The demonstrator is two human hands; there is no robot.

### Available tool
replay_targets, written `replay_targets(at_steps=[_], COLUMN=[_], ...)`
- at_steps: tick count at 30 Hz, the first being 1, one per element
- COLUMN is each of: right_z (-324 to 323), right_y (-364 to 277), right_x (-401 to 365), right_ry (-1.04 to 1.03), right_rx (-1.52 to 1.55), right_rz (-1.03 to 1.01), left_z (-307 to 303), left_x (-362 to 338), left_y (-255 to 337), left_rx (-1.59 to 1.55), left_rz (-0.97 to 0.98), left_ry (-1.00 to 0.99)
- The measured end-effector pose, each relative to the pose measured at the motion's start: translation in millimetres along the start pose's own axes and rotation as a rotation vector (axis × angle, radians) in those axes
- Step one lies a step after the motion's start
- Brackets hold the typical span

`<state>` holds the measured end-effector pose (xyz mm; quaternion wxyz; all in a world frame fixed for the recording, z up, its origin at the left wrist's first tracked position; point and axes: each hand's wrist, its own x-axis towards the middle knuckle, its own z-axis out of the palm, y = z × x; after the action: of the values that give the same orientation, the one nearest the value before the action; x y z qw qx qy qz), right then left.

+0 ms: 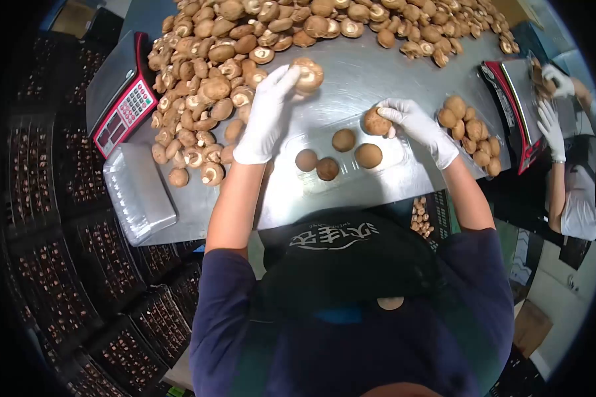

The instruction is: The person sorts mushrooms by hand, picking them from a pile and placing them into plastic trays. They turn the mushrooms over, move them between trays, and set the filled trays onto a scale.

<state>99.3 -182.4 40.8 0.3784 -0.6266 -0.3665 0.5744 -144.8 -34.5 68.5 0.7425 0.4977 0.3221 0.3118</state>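
Plastic tray (392, 156) holds 4 mushrooms (368, 155); right hand (416, 124) grips another.

Pretty clearly a produce packing room I'm in: loose mushrooms (202, 86) heaped on my metal bench (354, 69), a red-fronted scale (122, 109), stacked clear trays (139, 192), rows of black crates (56, 281) to my left.

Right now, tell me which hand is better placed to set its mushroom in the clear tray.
Probably the right hand: its mushroom appears at the tray's far edge, while the left hand holds another mushroom farther off, beyond the tray.
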Motion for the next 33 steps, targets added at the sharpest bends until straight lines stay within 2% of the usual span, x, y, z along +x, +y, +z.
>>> replay_targets(at_steps=[2, 3, 4, 6, 8, 9, 10, 12, 14, 16, 18, 19, 20, 22, 23, 24, 26, 27, 28, 30, 31, 33], right_z=[1.5, -3.8, -6.9, -36.2, -21.7, -6.7, -5.1, 20.3, 37.1, 41.2, 42.9, 40.2, 31.6, 6.6, 9.6, 10.9, 18.5, 22.2, 27.3, 32.6, 34.5, 32.7], right_y=[-2.8, 9.7, 1.1, 34.5, -9.5, -39.0, -33.8, -59.3, -58.2, -46.4, -43.2, -45.3, -36.5, -21.7, -18.1, -25.3, -6.4, -6.9, -8.5, -15.6, -19.5, -19.5], right_x=[-16.4, -24.1, -46.6, -70.1, -102.7, -105.3, -98.1, -86.4, -56.1, -37.8, -29.6, -31.2, -25.3, -16.8, -15.8, -18.5, -7.0, -5.6, -3.3, 3.9, 6.3, 6.2], right_ry=[0.001, 0.020, -0.038, -0.111, 0.010, 0.134, 0.267, 0.344, 0.382, 0.312, 0.238, 0.258, 0.296, 0.189, 0.233, 0.197, 0.178, 0.176, 0.109, 0.047, 0.057, 0.039], right_rx=[-0.049, -0.173, -0.295, -0.831, -0.930, -1.008, -0.924, -0.657, -0.752, -0.703, -0.023, 0.235, 0.272, 0.109, -0.049, -0.283, -0.848, -0.846, -0.943, -1.045, -1.135, -1.223], right_rz=[0.027, 0.018, -0.099, -0.552, -0.286, -0.095, -0.134, -0.520, -0.863, -0.921, -0.516, -0.432, -0.479, -0.259, -0.112, 0.058, -0.099, -0.094, -0.100, -0.114, -0.078, -0.026], left_z=[8.6, 12.3, 14.1, 16.2, 25.8, 31.9, 39.2, 61.6, 70.7, 64.4, 53.9, 45.1, 33.2, 15.1, 15.1, 15.3, 16.2, 24.7, 23.7, 23.7, 27.2, 22.4], left_x=[-6.1, -9.9, -12.9, -16.7, -24.7, -24.4, -22.9, -27.9, -31.5, -32.3, -33.0, -34.3, -37.8, -49.2, -55.1, -58.7, -63.2, -66.7, -66.7, -61.4, -62.9, -60.0], left_y=[-6.7, -8.6, -9.4, -10.3, -4.3, -10.1, -15.9, -6.4, -8.0, -17.9, -19.5, -22.5, -23.6, -21.3, -19.1, -21.4, -28.4, -19.1, -29.0, -39.9, -44.1, -45.1], left_rx=[-0.068, -0.177, -0.283, -0.358, -0.282, -0.291, -0.300, -0.196, -0.020, -0.062, -0.387, -0.462, -0.457, -0.296, -0.118, -0.116, 0.527, 0.632, 0.808, 1.060, 1.005, 1.036], left_rz=[-0.025, -0.081, -0.133, -0.184, -0.189, -0.213, -0.235, -0.283, -0.274, -0.327, -0.349, -0.389, -0.387, -0.246, -0.229, -0.234, -0.206, -0.258, -0.210, -0.099, 0.032, 0.070], left_ry=[-0.039, -0.063, -0.080, -0.095, -0.142, -0.153, -0.169, -0.132, -0.199, -0.226, -0.266, -0.151, -0.138, -0.250, -0.153, -0.153, -0.032, -0.009, 0.021, -0.021, -0.015, -0.025])
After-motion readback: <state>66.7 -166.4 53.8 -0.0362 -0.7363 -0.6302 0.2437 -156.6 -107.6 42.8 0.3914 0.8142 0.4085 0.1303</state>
